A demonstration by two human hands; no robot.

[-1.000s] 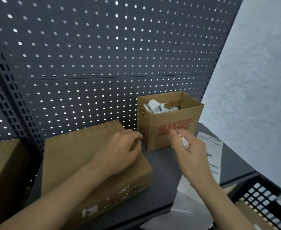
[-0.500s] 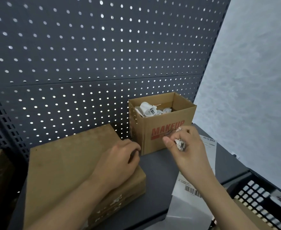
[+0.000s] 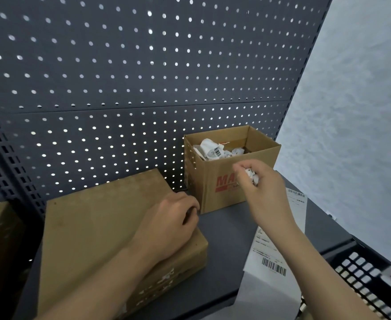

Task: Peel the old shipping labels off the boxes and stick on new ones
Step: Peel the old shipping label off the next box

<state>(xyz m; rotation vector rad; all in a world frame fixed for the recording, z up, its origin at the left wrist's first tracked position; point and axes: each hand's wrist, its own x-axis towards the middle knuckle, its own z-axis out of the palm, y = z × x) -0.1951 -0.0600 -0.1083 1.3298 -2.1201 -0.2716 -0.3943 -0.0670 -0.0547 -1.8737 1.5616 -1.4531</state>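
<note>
Fingertips of your right hand (image 3: pixel 266 195) pinch the crumpled label scrap (image 3: pixel 252 177) just in front of the open waste box (image 3: pixel 213 199) at the far side of the shelf, not yet over its rim. Your left hand (image 3: pixel 169 225) lies on the flat box (image 3: pixel 93 222) to the left, fingers curled over its far right corner. Release this low and the sticky wad may cling to your fingers or drop outside, onto the fresh labels (image 3: pixel 274 266) near right.
</note>
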